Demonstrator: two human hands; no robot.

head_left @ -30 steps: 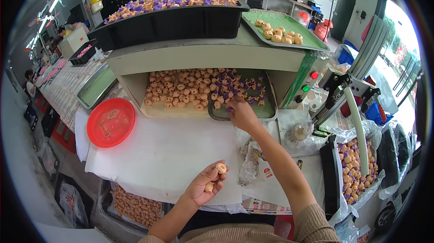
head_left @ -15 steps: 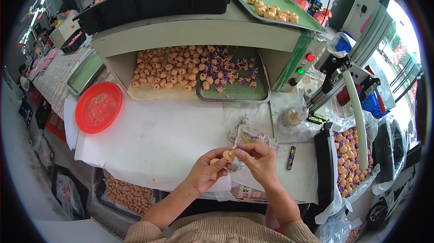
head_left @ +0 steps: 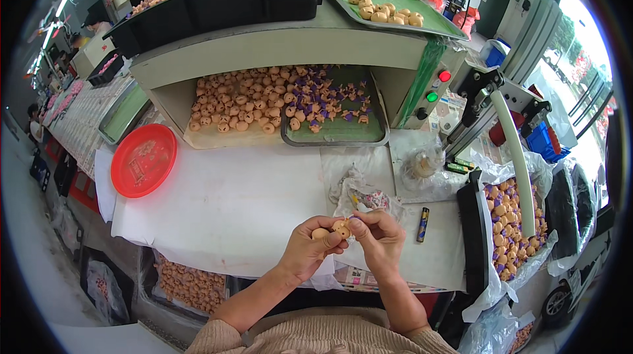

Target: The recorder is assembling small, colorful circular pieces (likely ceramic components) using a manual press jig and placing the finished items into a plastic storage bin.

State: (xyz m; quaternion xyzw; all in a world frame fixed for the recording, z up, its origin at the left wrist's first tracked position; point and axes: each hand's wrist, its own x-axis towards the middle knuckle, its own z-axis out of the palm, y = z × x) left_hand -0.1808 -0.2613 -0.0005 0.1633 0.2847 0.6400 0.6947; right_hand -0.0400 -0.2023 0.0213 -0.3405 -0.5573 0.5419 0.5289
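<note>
Just beyond the right hand [head_left: 382, 238] lies crumpled, pale translucent plastic [head_left: 349, 186]; a slim dark cylinder [head_left: 423, 225] is at its right. The white-covered worktop [head_left: 231, 196] spreads leftward to a round red plastic dish [head_left: 144, 160]. By the near edge, the left hand [head_left: 308, 246] holds two round tan heads [head_left: 341, 227], one dark-dotted; the right pinches a mostly hidden purplish piece against it.

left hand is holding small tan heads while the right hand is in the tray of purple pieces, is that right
Not quite: the right hand is not in the tray. The head view shows it close beside the left hand, which does hold small tan heads.
</note>
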